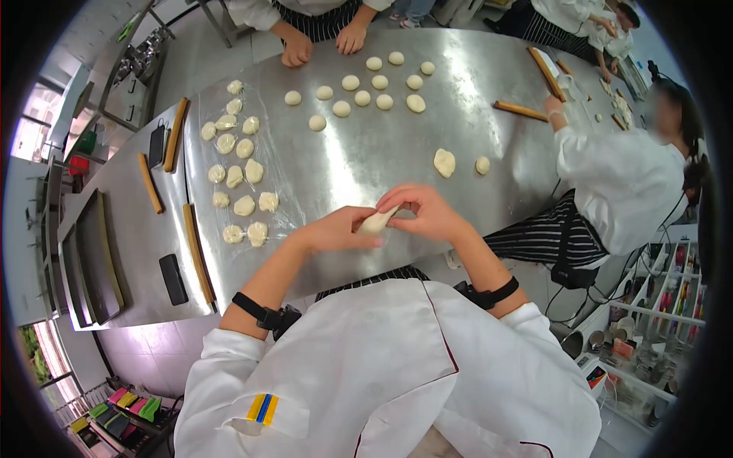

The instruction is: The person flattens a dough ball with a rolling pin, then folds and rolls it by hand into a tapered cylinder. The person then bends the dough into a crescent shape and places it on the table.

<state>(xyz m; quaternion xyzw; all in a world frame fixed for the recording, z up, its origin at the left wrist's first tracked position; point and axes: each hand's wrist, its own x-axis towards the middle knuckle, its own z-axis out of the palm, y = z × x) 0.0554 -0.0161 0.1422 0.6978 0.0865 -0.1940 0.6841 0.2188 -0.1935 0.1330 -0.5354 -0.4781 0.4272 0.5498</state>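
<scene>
Between my two hands, above the front part of the steel table, is a folded piece of pale dough. My left hand grips its left side with bent fingers. The fingers of my right hand pinch its upper right edge. Several flattened dough pieces lie on clear plastic film at the left. Farther back, several smooth round dough balls are spread over the metal. One flattened piece and a small ball sit to the right, beyond my right hand.
Wooden rolling pins and dark phones lie at the left, near metal trays. A person's hands rest at the far edge. Another person stands at the right, a hand by a rolling pin.
</scene>
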